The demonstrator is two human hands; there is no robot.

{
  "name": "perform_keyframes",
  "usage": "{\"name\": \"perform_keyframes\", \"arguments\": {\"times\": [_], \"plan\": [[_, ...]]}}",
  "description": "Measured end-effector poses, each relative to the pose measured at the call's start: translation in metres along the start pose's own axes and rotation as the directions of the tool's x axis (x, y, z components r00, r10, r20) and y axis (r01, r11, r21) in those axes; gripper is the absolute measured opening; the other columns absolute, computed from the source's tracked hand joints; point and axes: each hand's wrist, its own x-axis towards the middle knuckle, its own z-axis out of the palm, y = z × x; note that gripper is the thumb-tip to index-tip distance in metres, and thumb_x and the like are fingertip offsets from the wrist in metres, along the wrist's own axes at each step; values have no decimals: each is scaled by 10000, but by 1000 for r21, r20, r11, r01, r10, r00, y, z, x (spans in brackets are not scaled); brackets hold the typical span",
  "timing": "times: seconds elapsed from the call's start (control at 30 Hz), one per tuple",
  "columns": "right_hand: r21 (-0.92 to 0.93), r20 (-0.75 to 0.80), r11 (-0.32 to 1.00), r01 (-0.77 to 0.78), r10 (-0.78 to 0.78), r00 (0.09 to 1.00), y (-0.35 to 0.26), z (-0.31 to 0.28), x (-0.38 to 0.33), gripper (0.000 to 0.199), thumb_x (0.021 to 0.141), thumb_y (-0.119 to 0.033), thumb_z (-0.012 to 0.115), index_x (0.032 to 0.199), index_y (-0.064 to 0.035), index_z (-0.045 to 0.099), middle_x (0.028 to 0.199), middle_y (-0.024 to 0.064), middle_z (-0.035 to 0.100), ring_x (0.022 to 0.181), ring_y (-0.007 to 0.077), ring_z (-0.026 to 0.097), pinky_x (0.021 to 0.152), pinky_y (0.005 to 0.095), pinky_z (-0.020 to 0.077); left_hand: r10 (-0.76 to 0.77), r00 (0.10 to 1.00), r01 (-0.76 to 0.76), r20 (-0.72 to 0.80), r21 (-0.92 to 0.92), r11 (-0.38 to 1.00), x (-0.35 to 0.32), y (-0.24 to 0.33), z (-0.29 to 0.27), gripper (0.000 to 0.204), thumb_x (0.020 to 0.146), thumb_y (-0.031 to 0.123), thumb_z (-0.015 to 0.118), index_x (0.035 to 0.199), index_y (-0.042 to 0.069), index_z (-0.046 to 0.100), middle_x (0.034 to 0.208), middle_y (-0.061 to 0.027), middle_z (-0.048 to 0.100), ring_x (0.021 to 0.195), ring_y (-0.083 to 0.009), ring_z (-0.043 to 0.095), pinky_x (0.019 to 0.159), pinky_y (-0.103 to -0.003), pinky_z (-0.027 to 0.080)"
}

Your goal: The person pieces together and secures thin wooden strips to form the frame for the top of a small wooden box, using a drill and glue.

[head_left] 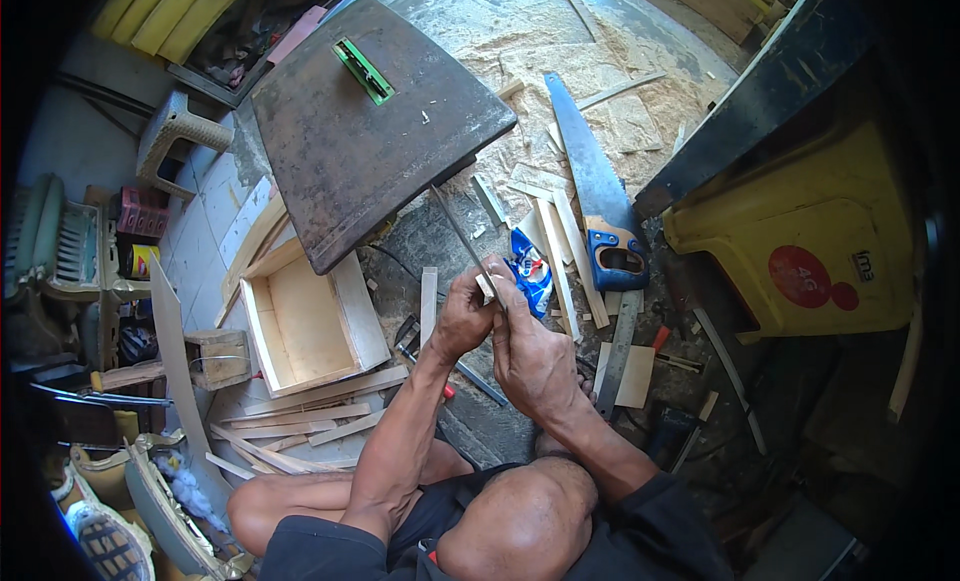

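My two hands meet in front of my raised knee. My left hand (463, 316) is closed around a small pale wood piece (486, 287), whose end shows between the fingers. Pressed close beside it, my right hand (535, 366) grips a long thin dark metal tool (458, 227). That tool slants away toward the corner of a dark tabletop (370, 131); whether it is a file or a blade I cannot tell. Just right of the hands lies a blue packet (532, 271) with white and red on it.
A handsaw (590, 171) with a blue handle lies on the sawdust-strewn floor at right, near a metal ruler (621, 351) and wood strips (560, 251). An open wooden box (300, 326) stands left. A green-framed slot (363, 71) is set in the tabletop. A yellow plastic stool (800, 241) is at right.
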Motion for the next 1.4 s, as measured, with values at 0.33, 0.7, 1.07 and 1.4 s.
{"name": "perform_keyframes", "arguments": {"times": [0.33, 0.7, 1.07, 1.4], "plan": [[-27, 17, 999, -44, 45, 999, 0, 5, -12, 544, 966, -87, 620, 1472, -5, 437, 912, 259, 707, 690, 435, 708, 557, 498, 549, 20, 999, -18, 33, -59, 998, -3, -2, 6, 156, 953, -82, 551, 946, 72, 576, 899, 35, 486, 869, -61, 474, 775, -238, 402], [-2, 7, 999, -37, 37, 999, 1, 4, -13, 534, 972, -81, 616, 1468, 2, 436, 903, 273, 704, 676, 442, 703, 551, 512, 543, 11, 999, -10, 37, -18, 1000, -5, -4, 6, 168, 920, -95, 571, 958, 69, 572, 918, 34, 494, 877, -73, 480, 792, -236, 403], [-11, 9, 1000, -14, 14, 1000, 8, 2, -14, 564, 959, -39, 598, 1489, -13, 406, 933, 296, 708, 692, 440, 715, 562, 509, 553, -23, 1000, 22, 13, 78, 997, 2, -1, 10, 175, 885, -65, 638, 855, 66, 525, 861, 18, 483, 825, -97, 474, 756, -272, 408], [33, 148, 994, -103, 97, 984, 4, 5, 8, 528, 1014, -33, 531, 1515, -15, 365, 796, 310, 678, 701, 496, 684, 569, 565, 519, -61, 998, 65, -23, 339, 939, -6, -10, -11, 136, 947, -1, 665, 1047, 43, 585, 930, -1, 587, 925, -86, 547, 797, -290, 481]]}}
